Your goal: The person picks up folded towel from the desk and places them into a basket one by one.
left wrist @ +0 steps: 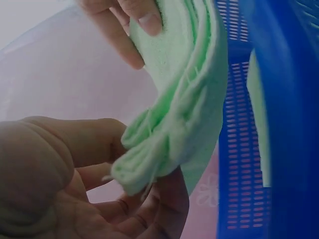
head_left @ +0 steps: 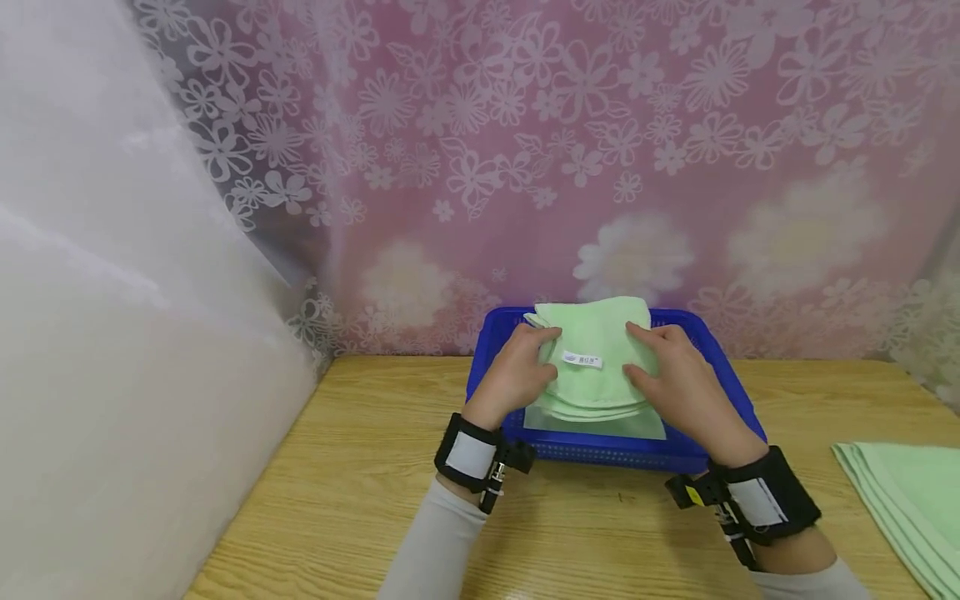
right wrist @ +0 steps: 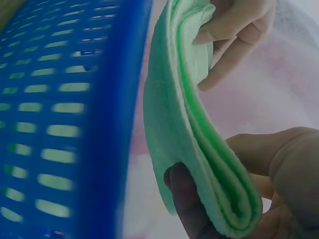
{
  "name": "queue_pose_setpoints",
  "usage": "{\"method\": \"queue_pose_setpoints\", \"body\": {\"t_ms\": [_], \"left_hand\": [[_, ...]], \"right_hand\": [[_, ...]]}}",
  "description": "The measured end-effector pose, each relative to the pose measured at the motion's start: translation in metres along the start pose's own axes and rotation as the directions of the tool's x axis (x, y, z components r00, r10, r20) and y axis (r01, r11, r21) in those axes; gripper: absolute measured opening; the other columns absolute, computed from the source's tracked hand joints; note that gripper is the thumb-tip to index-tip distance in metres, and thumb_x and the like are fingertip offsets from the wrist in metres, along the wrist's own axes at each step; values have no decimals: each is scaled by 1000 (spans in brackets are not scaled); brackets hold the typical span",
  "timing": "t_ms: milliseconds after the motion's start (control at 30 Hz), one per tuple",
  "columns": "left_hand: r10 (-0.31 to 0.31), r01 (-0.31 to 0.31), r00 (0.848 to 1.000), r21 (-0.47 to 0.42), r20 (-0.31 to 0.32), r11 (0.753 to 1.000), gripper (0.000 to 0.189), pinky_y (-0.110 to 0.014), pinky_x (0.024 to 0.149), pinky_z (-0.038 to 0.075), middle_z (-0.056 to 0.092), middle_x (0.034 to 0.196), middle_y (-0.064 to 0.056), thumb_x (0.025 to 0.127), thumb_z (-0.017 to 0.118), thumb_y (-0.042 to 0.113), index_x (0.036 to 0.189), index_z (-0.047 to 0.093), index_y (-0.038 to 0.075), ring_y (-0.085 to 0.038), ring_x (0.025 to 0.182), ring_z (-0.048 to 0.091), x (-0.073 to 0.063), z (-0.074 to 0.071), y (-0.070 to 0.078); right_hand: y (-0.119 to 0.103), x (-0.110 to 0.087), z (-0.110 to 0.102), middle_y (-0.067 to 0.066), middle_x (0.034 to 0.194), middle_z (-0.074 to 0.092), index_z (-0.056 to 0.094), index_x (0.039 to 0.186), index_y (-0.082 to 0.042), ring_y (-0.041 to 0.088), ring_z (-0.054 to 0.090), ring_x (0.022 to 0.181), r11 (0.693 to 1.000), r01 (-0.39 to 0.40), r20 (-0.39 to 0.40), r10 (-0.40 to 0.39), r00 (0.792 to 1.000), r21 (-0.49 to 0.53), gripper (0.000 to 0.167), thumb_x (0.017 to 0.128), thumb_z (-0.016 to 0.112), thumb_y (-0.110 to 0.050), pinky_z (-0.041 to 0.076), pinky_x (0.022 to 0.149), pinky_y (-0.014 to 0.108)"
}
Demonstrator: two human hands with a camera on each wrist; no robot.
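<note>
White plastic sheeting (head_left: 135,292) hangs well off to the left of your grip, sloping down beside the wood-grained table (head_left: 360,467). Coming rightward, a black wristband (head_left: 468,452) with a pale patch sits just behind your left hand (head_left: 517,372). That hand pinches the left edge of a folded, light green cloth (head_left: 596,387), thumb on one face and fingers on the other; the left wrist view shows the edge bunched there, with loose threads sticking out. Between your two hands the cloth is held up in several layers, a white label (head_left: 582,360) facing you. Under your grip stands the blue basket (head_left: 607,450) with slotted walls, and a pale green piece (head_left: 600,426) lies inside it; the right wrist view shows a gap between the held cloth and the rim. Your right hand (head_left: 678,375) clamps the cloth's right edge between thumb and fingers, round the fold. Well to the right of that hand, another folded green cloth (head_left: 911,492) lies on the table. Beyond your grip hangs a pink flowered curtain (head_left: 525,108).
</note>
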State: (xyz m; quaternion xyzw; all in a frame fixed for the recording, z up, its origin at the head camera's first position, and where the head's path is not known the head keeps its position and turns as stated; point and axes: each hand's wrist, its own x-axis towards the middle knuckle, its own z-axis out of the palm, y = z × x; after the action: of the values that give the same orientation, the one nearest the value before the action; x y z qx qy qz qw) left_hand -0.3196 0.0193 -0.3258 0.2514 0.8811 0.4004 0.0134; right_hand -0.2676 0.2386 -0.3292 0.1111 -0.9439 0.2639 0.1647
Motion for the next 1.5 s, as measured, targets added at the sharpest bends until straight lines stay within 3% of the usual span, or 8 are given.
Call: {"method": "queue_pose_setpoints", "body": {"t_ms": [133,367,600,800,1033,1233,1400,1500], "left_hand": [[-31,31,1000,54,-3,998,56,-26,62,36,46,147,-17,92,55,-8,146,50,5,-23,122,47,3,8,-7],[-74,77,997,133,-23,988,55,-26,53,29,47,141,-18,91,53,-8,145,53,5,-22,81,51,7,22,-11],[-104,104,994,186,-9,977,57,-25,54,30,49,138,-18,89,52,-11,144,53,4,-21,82,52,11,35,-17],[-87,85,996,280,-5,956,57,-26,64,35,52,135,-19,88,53,-12,143,54,2,-27,107,59,12,43,-24],[-84,83,996,260,-7,962,58,-27,59,31,51,133,-20,87,52,-14,144,53,1,-24,83,53,13,46,-29],[-110,112,994,312,-27,943,54,-32,73,44,52,135,-22,89,56,-10,141,56,2,-27,92,57,13,47,-27],[-120,134,991,346,-61,929,33,-32,64,44,57,119,-23,85,61,-9,116,70,-1,-24,73,52,11,47,-27],[-118,134,991,361,-66,923,19,-31,59,39,57,110,-21,84,62,-9,99,70,0,-21,65,45,10,47,-29]], "right_hand": [[4,3,9,34,129,47,44,148,4,41,54,102,1000,-10,33,10,999,1,59,95,66,-10,46,68,41],[11,4,19,34,126,47,43,148,5,35,55,91,1000,-10,64,12,998,-17,61,93,68,-7,43,62,36],[15,3,25,35,127,47,39,149,7,32,55,86,1000,-9,126,12,992,-27,63,93,66,-3,41,58,34],[18,2,31,39,134,46,39,148,10,46,54,113,999,27,183,-18,983,-46,64,91,67,-1,48,68,41],[23,2,33,37,132,49,41,147,11,48,52,119,996,48,186,-33,982,-79,65,89,69,1,51,80,52],[28,2,32,37,125,54,43,143,14,47,53,114,995,24,205,-3,979,-98,62,90,70,-2,50,81,54],[35,0,29,38,127,54,49,138,15,51,51,119,996,-13,213,32,976,-91,56,89,69,-2,47,89,60],[37,0,29,38,128,55,53,134,16,53,50,121,995,-34,209,52,977,-91,51,89,69,-1,45,93,62]]}}
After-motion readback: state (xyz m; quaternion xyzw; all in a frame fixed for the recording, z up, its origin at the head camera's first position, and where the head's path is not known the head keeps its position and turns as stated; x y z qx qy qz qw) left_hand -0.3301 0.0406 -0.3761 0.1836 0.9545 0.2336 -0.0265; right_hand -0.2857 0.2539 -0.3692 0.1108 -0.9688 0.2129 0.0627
